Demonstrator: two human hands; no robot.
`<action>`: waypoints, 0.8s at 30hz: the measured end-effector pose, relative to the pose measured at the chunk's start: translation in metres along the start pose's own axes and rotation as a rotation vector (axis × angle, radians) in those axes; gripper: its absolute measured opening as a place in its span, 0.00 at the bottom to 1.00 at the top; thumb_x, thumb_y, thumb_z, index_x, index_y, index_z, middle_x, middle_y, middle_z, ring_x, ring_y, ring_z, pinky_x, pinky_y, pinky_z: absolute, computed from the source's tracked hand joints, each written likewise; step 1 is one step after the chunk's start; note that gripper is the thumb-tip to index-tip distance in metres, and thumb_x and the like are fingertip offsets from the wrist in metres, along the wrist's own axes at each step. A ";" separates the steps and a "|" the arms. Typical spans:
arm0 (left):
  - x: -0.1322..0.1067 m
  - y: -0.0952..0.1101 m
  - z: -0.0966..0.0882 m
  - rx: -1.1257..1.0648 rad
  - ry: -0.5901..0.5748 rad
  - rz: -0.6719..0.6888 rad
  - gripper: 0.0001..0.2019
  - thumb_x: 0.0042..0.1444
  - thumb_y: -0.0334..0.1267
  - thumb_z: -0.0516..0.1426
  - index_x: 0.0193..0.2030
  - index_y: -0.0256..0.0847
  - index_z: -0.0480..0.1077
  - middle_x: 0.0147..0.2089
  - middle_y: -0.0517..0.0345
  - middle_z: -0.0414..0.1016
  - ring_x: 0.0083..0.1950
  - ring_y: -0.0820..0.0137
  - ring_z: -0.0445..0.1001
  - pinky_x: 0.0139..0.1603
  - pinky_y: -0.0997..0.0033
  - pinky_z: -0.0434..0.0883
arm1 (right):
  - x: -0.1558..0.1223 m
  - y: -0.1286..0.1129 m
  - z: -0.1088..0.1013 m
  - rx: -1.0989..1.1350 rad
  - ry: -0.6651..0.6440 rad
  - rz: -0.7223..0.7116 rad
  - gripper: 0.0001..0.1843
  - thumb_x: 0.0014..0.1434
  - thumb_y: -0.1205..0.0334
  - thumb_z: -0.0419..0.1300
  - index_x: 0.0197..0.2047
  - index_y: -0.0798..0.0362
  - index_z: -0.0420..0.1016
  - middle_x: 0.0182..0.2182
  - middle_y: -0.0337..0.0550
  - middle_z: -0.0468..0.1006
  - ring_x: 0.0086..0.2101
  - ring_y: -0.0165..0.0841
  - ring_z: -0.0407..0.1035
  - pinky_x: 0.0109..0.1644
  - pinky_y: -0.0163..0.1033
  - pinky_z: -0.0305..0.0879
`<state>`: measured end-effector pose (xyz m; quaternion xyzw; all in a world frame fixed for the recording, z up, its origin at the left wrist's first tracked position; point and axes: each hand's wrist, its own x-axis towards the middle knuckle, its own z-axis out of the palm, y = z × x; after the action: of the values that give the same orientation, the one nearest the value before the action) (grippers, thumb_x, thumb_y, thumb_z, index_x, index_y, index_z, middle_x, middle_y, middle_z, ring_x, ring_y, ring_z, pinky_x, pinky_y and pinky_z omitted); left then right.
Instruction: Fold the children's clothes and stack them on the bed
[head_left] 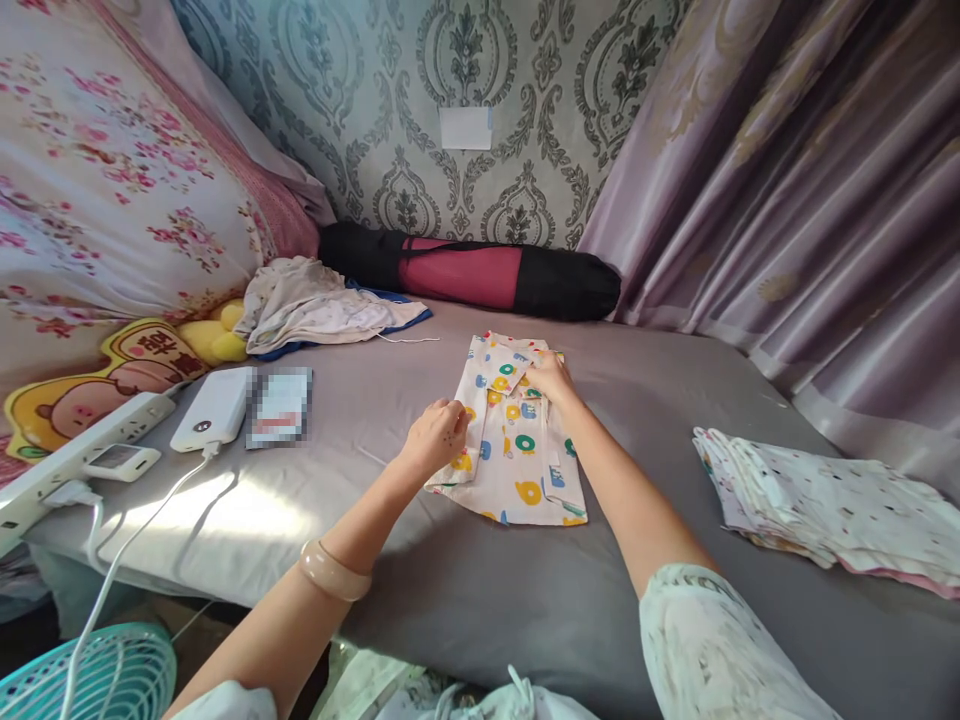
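Observation:
A small white garment (504,462) with yellow, blue and green prints lies partly folded on the grey bedsheet (465,580) in front of me. My left hand (439,438) is on its left edge, fingers curled round the cloth. Near the top right of the garment, my right hand (549,378) pinches a folded-over part of the fabric. Its fingertips are partly hidden by the cloth. A pale bangle (335,570) is on my left wrist.
Folded patterned clothes (832,505) lie at the right. At the left are a power strip (90,460), a white power bank (214,408) with a cable and crumpled clothes (307,305). A black and red bag (465,272) lies along the wall. A turquoise fan (97,675) stands below.

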<state>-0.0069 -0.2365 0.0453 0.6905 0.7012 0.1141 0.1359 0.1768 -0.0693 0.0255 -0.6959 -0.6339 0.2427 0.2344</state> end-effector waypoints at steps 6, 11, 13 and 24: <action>0.011 -0.008 0.025 0.077 0.056 0.227 0.16 0.66 0.34 0.45 0.55 0.38 0.67 0.60 0.43 0.68 0.64 0.59 0.64 0.63 0.56 0.63 | -0.002 -0.025 0.021 -0.323 -0.002 -0.482 0.24 0.67 0.62 0.43 0.64 0.55 0.63 0.62 0.53 0.68 0.60 0.42 0.61 0.64 0.47 0.55; 0.009 -0.009 0.045 0.171 0.046 0.242 0.25 0.69 0.46 0.42 0.65 0.32 0.59 0.72 0.38 0.55 0.74 0.54 0.48 0.72 0.49 0.50 | 0.012 -0.043 0.055 -0.464 -0.236 -0.604 0.31 0.70 0.55 0.38 0.71 0.60 0.53 0.71 0.50 0.51 0.69 0.41 0.41 0.71 0.52 0.33; 0.008 -0.009 0.050 0.213 0.033 0.232 0.29 0.69 0.48 0.40 0.68 0.30 0.56 0.73 0.37 0.52 0.75 0.55 0.47 0.73 0.51 0.49 | 0.022 -0.046 0.065 -0.492 -0.260 -0.613 0.32 0.70 0.54 0.36 0.72 0.61 0.50 0.71 0.49 0.48 0.70 0.40 0.38 0.72 0.51 0.30; 0.003 -0.014 0.066 0.281 0.070 0.239 0.33 0.67 0.55 0.39 0.71 0.35 0.53 0.74 0.40 0.48 0.75 0.54 0.46 0.72 0.46 0.49 | 0.048 -0.040 0.086 -0.463 -0.238 -0.585 0.34 0.70 0.51 0.35 0.73 0.60 0.46 0.72 0.47 0.46 0.70 0.38 0.37 0.72 0.50 0.32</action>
<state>0.0032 -0.2356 -0.0212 0.7766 0.6277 0.0544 -0.0011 0.0954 -0.0168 -0.0175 -0.4871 -0.8664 0.0952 0.0554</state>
